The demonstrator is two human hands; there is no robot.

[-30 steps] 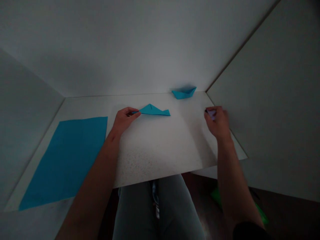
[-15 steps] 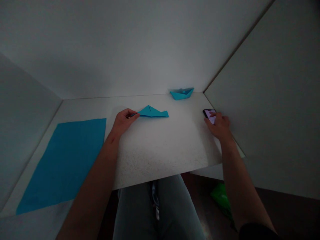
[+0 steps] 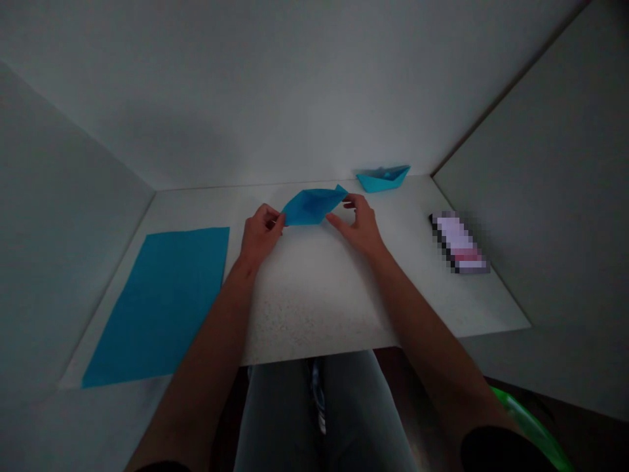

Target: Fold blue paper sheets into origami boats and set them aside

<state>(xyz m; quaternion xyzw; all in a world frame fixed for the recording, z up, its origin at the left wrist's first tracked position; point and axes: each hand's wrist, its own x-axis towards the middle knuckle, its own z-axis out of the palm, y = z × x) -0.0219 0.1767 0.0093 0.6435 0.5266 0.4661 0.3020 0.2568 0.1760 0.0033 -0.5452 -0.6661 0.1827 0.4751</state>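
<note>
A folded blue paper boat (image 3: 312, 204) is held up off the table, its underside turned partly toward me. My left hand (image 3: 262, 231) pinches its left tip between thumb and fingers. At its right end is my right hand (image 3: 358, 221), thumb by the lower edge and fingers by the right tip, with a gap between them. Whether those fingers press on the paper, I cannot tell. Behind and to the right, a second blue paper boat (image 3: 384, 180) rests upright near the wall.
A large flat blue sheet (image 3: 162, 301) lies on the left of the white table (image 3: 314, 288). A phone (image 3: 459, 242), blurred into blocks, lies at the right. White walls stand at the back and both sides. Something green (image 3: 531, 426) is below, at lower right.
My right hand has left the phone and come left to the folded paper boat. My left hand has raised and tipped the boat. The view has shifted somewhat.
</note>
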